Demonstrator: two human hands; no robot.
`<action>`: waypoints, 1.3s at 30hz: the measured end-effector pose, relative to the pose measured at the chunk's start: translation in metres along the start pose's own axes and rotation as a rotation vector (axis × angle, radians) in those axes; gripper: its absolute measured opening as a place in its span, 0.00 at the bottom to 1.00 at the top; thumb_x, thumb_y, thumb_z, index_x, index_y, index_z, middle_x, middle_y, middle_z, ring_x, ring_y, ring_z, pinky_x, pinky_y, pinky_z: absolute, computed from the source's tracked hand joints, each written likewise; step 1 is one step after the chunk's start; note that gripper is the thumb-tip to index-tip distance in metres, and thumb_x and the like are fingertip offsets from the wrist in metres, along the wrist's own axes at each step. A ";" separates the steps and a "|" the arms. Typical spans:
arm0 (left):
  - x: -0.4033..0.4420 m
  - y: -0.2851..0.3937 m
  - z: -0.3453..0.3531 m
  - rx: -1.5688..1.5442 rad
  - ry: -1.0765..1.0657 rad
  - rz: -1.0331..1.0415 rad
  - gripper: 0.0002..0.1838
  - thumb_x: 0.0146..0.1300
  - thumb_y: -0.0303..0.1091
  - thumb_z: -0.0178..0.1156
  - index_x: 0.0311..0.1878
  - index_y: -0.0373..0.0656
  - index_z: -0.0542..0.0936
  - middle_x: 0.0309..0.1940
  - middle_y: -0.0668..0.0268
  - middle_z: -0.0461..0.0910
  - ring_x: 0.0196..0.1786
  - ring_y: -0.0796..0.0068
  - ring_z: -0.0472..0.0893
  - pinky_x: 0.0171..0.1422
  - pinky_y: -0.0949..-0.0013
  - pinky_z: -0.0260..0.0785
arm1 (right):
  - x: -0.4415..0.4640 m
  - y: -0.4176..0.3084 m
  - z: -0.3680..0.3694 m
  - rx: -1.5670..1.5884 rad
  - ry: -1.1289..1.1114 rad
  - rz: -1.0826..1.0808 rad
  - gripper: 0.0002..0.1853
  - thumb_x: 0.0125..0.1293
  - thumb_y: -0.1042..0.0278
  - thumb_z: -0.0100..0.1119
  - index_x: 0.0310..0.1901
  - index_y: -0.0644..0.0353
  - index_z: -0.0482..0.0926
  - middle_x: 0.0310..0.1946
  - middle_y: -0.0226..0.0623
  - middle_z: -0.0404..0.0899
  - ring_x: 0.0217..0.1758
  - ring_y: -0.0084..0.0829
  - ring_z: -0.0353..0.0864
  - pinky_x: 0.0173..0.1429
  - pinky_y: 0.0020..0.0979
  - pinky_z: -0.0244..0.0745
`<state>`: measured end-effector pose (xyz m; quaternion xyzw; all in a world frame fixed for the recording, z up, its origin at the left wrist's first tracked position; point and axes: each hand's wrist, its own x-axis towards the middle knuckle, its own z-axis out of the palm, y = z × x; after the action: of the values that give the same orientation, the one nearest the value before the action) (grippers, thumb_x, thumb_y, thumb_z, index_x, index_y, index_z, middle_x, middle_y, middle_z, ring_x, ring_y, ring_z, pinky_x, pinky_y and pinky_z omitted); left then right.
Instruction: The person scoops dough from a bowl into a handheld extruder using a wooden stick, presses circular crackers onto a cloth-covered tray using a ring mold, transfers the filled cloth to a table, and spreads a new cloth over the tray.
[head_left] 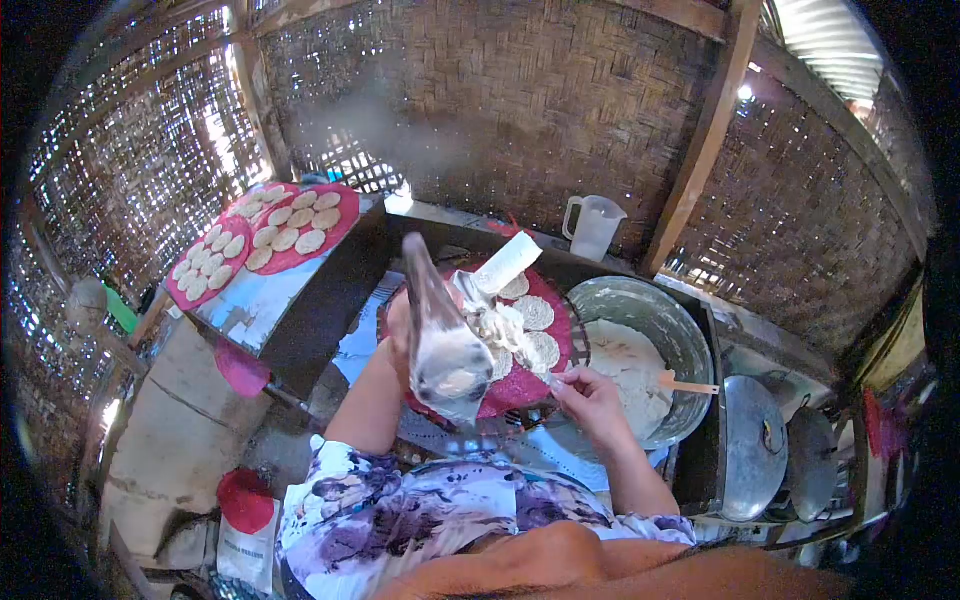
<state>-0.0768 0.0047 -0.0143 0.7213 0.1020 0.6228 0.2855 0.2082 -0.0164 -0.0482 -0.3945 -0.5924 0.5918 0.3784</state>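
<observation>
Someone's left hand [398, 322] is curling behind a glossy grey ladle-like thing [448, 370]; its grip is hidden, so whether it is closed cannot be told. Narrow end pointing away toward the back wall and slightly left, wide end toward the person, this thing is tilting over a round pink cloth [558, 312]. Thumb and fingertips of the right hand [592, 402] are pinching the edge of a crumpled shiny sheet [497, 318] over pale discs [540, 314], while a flat white strip [508, 262] is slanting up and rightward. Just right, a big bowl [695, 335] is holding pale batter [622, 360] and a wooden handle [688, 384]. More discs are lying on pink cloths [340, 208] at far left. Behind, a jug [598, 230] is standing before a woven wall [500, 110]. At lower left, a white bag [248, 552] is showing print too small to read.
</observation>
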 end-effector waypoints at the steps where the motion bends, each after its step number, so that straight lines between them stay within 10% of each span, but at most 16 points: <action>1: 0.001 0.004 0.006 0.199 -0.042 0.040 0.18 0.53 0.42 0.57 0.34 0.34 0.72 0.25 0.59 0.75 0.26 0.66 0.77 0.28 0.65 0.73 | 0.000 -0.001 0.000 -0.007 0.020 -0.045 0.06 0.56 0.69 0.60 0.33 0.61 0.78 0.23 0.24 0.73 0.26 0.14 0.66 0.30 0.19 0.61; 8: 0.016 0.024 0.025 0.921 -0.083 0.613 0.14 0.46 0.33 0.65 0.31 0.39 0.71 0.25 0.61 0.74 0.28 0.65 0.77 0.29 0.66 0.73 | 0.006 -0.003 0.004 -0.129 0.098 -0.185 0.07 0.55 0.69 0.61 0.33 0.62 0.78 0.24 0.26 0.75 0.28 0.15 0.69 0.32 0.19 0.65; 15: 0.018 0.040 0.026 0.888 0.092 0.592 0.10 0.46 0.28 0.62 0.31 0.40 0.71 0.26 0.61 0.72 0.29 0.64 0.76 0.33 0.61 0.74 | -0.001 -0.020 -0.023 -0.128 0.139 -0.227 0.08 0.54 0.68 0.61 0.34 0.62 0.79 0.27 0.29 0.78 0.31 0.17 0.73 0.36 0.22 0.69; 19: 0.009 0.060 0.010 0.496 0.300 0.331 0.11 0.41 0.28 0.65 0.28 0.43 0.72 0.29 0.65 0.68 0.34 0.69 0.73 0.40 0.64 0.70 | -0.014 -0.025 -0.078 -0.875 0.609 -0.142 0.11 0.52 0.65 0.62 0.36 0.60 0.80 0.25 0.39 0.79 0.28 0.33 0.78 0.37 0.31 0.72; 22: 0.011 0.062 -0.011 0.253 0.443 0.352 0.16 0.36 0.31 0.71 0.26 0.46 0.72 0.31 0.68 0.66 0.39 0.72 0.69 0.46 0.67 0.65 | -0.019 -0.015 -0.099 -1.412 0.538 0.118 0.14 0.52 0.62 0.61 0.39 0.58 0.80 0.30 0.44 0.78 0.32 0.40 0.78 0.38 0.33 0.72; 25: 0.019 0.055 -0.013 -0.211 0.485 0.330 0.15 0.41 0.37 0.70 0.27 0.47 0.72 0.32 0.68 0.65 0.38 0.73 0.68 0.46 0.66 0.64 | -0.003 -0.006 -0.087 -1.119 0.452 -0.387 0.18 0.53 0.59 0.60 0.45 0.57 0.78 0.39 0.43 0.77 0.40 0.35 0.77 0.43 0.32 0.71; 28: 0.027 0.046 0.003 -0.494 0.368 0.297 0.15 0.43 0.42 0.69 0.27 0.49 0.72 0.33 0.68 0.64 0.37 0.73 0.67 0.44 0.67 0.64 | 0.002 -0.029 -0.032 -0.146 -0.066 -0.263 0.33 0.59 0.41 0.48 0.56 0.62 0.68 0.48 0.41 0.74 0.51 0.34 0.71 0.53 0.35 0.65; 31: 0.034 0.026 0.022 -0.683 0.168 0.346 0.15 0.42 0.41 0.70 0.27 0.47 0.73 0.33 0.67 0.64 0.37 0.72 0.69 0.42 0.67 0.64 | 0.011 -0.029 0.016 0.337 -0.723 -0.004 0.56 0.44 0.17 0.30 0.63 0.62 0.55 0.54 0.46 0.67 0.54 0.41 0.68 0.53 0.42 0.66; 35: 0.037 0.019 0.010 -0.647 -0.254 0.326 0.19 0.40 0.40 0.71 0.35 0.43 0.78 0.40 0.61 0.69 0.45 0.65 0.71 0.54 0.60 0.64 | 0.023 -0.031 0.064 0.874 -1.188 0.237 0.51 0.45 0.24 0.45 0.63 0.56 0.54 0.49 0.60 0.67 0.24 0.46 0.75 0.22 0.37 0.71; 37: 0.018 0.033 0.002 -0.179 0.152 -0.058 0.23 0.43 0.40 0.68 0.44 0.43 0.76 0.50 0.58 0.67 0.54 0.62 0.68 0.59 0.59 0.60 | 0.046 -0.016 0.055 1.016 -1.439 0.275 0.48 0.47 0.27 0.50 0.63 0.54 0.54 0.47 0.63 0.67 0.12 0.43 0.71 0.11 0.33 0.68; 39: -0.019 0.035 -0.019 -0.004 0.094 -0.250 0.28 0.47 0.42 0.64 0.53 0.44 0.72 0.60 0.59 0.60 0.62 0.64 0.61 0.64 0.61 0.54 | 0.039 -0.023 0.034 0.944 -1.101 0.090 0.48 0.48 0.30 0.52 0.64 0.54 0.52 0.49 0.66 0.64 0.11 0.37 0.68 0.09 0.28 0.64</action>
<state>-0.1066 -0.0281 -0.0098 0.6723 0.2032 0.6158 0.3571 0.1606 0.0055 -0.0268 0.1420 -0.3616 0.9122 0.1304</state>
